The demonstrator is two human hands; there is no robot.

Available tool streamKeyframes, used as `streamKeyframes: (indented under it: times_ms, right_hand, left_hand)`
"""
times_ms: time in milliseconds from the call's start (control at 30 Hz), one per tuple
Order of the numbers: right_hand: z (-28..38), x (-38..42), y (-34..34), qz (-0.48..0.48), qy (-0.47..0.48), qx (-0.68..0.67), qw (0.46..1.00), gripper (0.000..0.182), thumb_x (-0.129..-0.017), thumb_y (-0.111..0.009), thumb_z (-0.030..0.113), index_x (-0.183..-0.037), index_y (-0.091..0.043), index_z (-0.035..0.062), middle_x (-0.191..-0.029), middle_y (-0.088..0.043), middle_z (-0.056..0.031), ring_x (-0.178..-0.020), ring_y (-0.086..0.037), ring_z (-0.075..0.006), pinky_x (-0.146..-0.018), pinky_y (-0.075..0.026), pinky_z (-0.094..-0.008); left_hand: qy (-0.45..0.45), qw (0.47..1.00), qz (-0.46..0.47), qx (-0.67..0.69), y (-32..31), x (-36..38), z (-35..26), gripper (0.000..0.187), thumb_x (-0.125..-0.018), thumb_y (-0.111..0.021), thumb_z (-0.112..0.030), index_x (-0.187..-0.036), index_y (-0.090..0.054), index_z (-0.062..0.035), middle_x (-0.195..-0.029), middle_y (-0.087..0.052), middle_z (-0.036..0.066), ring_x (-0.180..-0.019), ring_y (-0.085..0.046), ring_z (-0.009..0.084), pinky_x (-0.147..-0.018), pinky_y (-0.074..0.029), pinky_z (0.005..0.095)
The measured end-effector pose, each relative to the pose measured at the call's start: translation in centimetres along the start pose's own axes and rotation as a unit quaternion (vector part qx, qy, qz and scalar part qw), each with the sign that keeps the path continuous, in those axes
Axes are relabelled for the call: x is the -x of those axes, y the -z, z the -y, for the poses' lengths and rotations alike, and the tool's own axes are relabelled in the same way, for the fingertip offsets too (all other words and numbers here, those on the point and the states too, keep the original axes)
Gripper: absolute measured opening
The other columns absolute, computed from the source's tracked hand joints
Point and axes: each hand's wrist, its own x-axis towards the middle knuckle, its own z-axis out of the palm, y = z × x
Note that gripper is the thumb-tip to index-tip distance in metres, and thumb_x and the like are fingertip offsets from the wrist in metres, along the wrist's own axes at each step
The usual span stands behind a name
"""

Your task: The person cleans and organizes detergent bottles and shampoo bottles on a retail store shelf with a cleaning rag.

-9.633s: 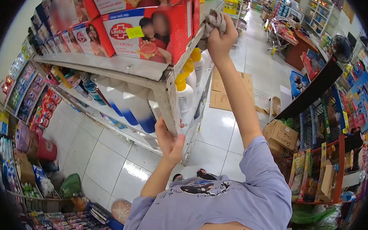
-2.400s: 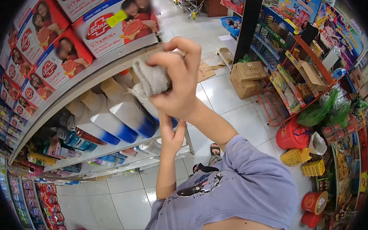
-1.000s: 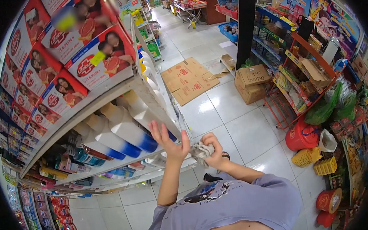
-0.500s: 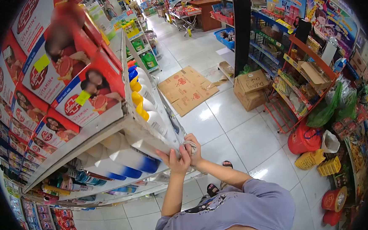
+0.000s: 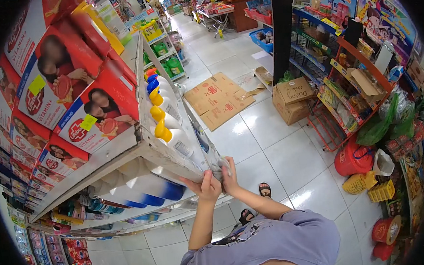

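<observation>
My right hand (image 5: 230, 176) is closed around a grey cloth (image 5: 217, 168), pressed against the corner of a white metal shelf (image 5: 175, 165). Just left of it, my left hand (image 5: 207, 187) grips the shelf's edge, thumb up and fingers partly hidden behind the edge. White bottles with yellow caps (image 5: 162, 131) stand in a row on the shelf side above my hands. White bottles with blue bottoms (image 5: 171, 190) show behind the shelf's near edge, left of my left hand.
Red soap boxes (image 5: 97, 121) are stacked on the shelf's top at left. Flattened cardboard (image 5: 215, 100) lies on the tiled floor ahead. At right stand a cardboard box (image 5: 292, 98), a red rack (image 5: 361, 106) and a red bucket (image 5: 352, 159).
My right hand and the cloth have shifted slightly along the shelf corner, and more of the cloth shows. My left hand's thumb and fingers have changed position on the edge.
</observation>
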Motion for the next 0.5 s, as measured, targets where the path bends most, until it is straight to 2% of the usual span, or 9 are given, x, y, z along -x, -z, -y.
streamKeyframes:
  times_ms: [33,100,233,267,300,333,400,467,500]
  right_hand:
    - [0.9,0.3,0.2,0.0,-0.004,0.001,1.0,0.028,-0.08,-0.036,0.026,-0.089,-0.039,0.0003,-0.086,-0.041,-0.0087,-0.082,-0.038,-0.0155,-0.074,-0.031,-0.0266]
    - [2.5,0.7,0.5,0.118,0.158,-0.051,0.979,0.036,-0.079,-0.032,0.036,-0.085,-0.039,0.0005,-0.084,-0.04,-0.0086,-0.079,-0.038,-0.0155,-0.07,-0.03,-0.0271]
    - [0.9,-0.9,0.3,0.149,0.149,-0.091,0.973,0.043,-0.078,-0.029,0.042,-0.083,-0.039,0.0007,-0.082,-0.039,-0.0094,-0.074,-0.039,-0.0168,-0.066,-0.031,-0.0267]
    - [0.7,-1.7,0.0,0.165,0.145,-0.02,0.975,0.042,-0.078,-0.03,0.042,-0.083,-0.04,0.0015,-0.083,-0.039,-0.0108,-0.073,-0.04,-0.0197,-0.065,-0.032,-0.0278]
    - [0.8,-2.4,-0.4,0.181,0.14,0.05,0.972,0.041,-0.077,-0.03,0.042,-0.084,-0.04,0.0024,-0.084,-0.039,-0.0123,-0.073,-0.042,-0.0226,-0.064,-0.033,-0.0289]
    - [0.9,-3.0,-0.7,0.181,0.14,0.046,0.972,0.041,-0.077,-0.03,0.042,-0.084,-0.04,0.0024,-0.084,-0.039,-0.0123,-0.073,-0.042,-0.0226,-0.064,-0.033,-0.0289]
    - [1.1,-4.2,-1.0,0.193,0.158,0.143,0.958,0.035,-0.077,-0.032,0.038,-0.085,-0.041,0.0048,-0.086,-0.038,-0.0148,-0.071,-0.043,-0.0289,-0.064,-0.034,-0.031]
    - [1.4,-5.4,-1.1,0.2,0.154,0.144,0.957,0.028,-0.076,-0.036,0.033,-0.087,-0.04,0.0071,-0.089,-0.037,-0.0156,-0.075,-0.042,-0.0312,-0.065,-0.034,-0.0316]
    - [1.1,-6.1,-1.4,0.198,0.165,0.147,0.955,0.027,-0.076,-0.037,0.031,-0.087,-0.039,0.0068,-0.089,-0.037,-0.0155,-0.077,-0.041,-0.031,-0.065,-0.034,-0.0315]
  left_hand:
    - [-0.003,1.0,0.001,-0.01,0.1,0.0,-0.1,0.031,-0.066,-0.047,0.005,-0.092,-0.045,-0.0115,-0.122,0.0,0.027,-0.115,-0.001,0.0395,-0.091,-0.01,0.0472]
    - [0.023,1.0,0.012,0.014,0.0,1.4,0.5,0.032,-0.066,-0.047,0.005,-0.092,-0.045,-0.0116,-0.122,-0.001,0.027,-0.115,-0.001,0.039,-0.091,-0.01,0.047]
    - [0.042,0.998,0.018,0.037,0.3,1.7,0.6,0.033,-0.065,-0.047,0.006,-0.093,-0.044,-0.0123,-0.122,-0.002,0.027,-0.115,-0.002,0.0375,-0.092,-0.01,0.046]
    - [0.04,0.998,0.018,0.035,0.4,1.3,0.4,0.034,-0.065,-0.047,0.006,-0.094,-0.044,-0.0124,-0.122,-0.003,0.026,-0.115,-0.002,0.0372,-0.092,-0.01,0.0457]
    - [0.023,1.0,0.007,0.016,0.6,0.5,0.0,0.031,-0.067,-0.046,0.009,-0.094,-0.04,-0.0053,-0.104,-0.023,0.021,-0.093,-0.025,0.0266,-0.078,-0.026,0.0349]
    - [0.019,1.0,0.013,0.0,0.6,0.3,-0.2,0.03,-0.068,-0.046,0.01,-0.094,-0.038,-0.0033,-0.097,-0.029,0.018,-0.084,-0.032,0.0225,-0.071,-0.032,0.0307]
    - [0.01,0.999,0.024,-0.032,0.7,-0.2,-0.5,0.029,-0.069,-0.045,0.011,-0.095,-0.035,0.0008,-0.083,-0.043,0.014,-0.066,-0.047,0.0142,-0.058,-0.042,0.0223]
    - [0.019,0.988,0.039,0.15,1.2,-2.3,-1.7,0.029,-0.07,-0.044,0.011,-0.095,-0.034,-0.0007,-0.08,-0.042,0.012,-0.06,-0.044,0.012,-0.052,-0.04,0.0197]
    - [0.024,0.989,0.043,0.138,1.3,-2.8,-2.1,0.028,-0.071,-0.043,0.01,-0.093,-0.034,-0.002,-0.08,-0.04,0.01,-0.059,-0.042,0.0113,-0.05,-0.037,0.0185]
